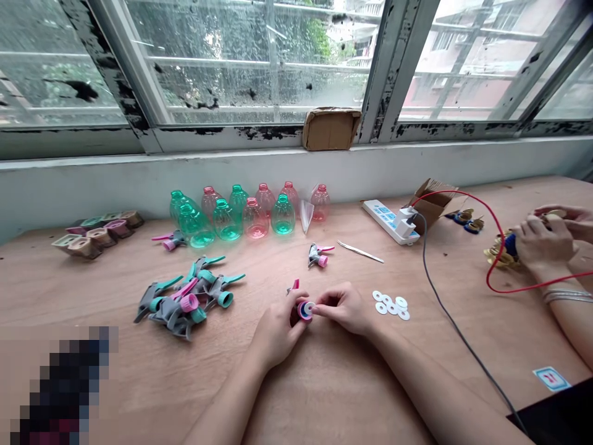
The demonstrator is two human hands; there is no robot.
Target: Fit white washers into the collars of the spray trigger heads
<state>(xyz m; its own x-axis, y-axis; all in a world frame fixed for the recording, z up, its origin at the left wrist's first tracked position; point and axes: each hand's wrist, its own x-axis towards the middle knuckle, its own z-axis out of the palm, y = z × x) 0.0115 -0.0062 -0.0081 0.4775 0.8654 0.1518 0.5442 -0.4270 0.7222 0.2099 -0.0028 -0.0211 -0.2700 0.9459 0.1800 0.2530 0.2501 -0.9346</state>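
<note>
In the middle of the table my left hand [279, 330] is closed around a pink-and-grey spray bottle trigger head [302, 313], its pink collar turned toward me. Fingertips of my right hand [344, 309] pinch a white ring washer [309, 308] at the collar's opening; whether it is seated inside, I cannot tell. Several loose white washers [391, 305] lie to the right of my right hand. Beyond my hands rests another pink trigger head [319, 254], with metal tweezers [360, 252] beside it. A pile of grey trigger heads [191, 296] with teal or pink parts lies left.
Green and pink clear bottles [228, 221] stand by the wall. A power strip [389, 220] sits right of them, its grey cable [445, 315] crossing the table; a red cable [495, 228] loops nearby. Another person's hands [544, 241] handle something gold and blue at far right.
</note>
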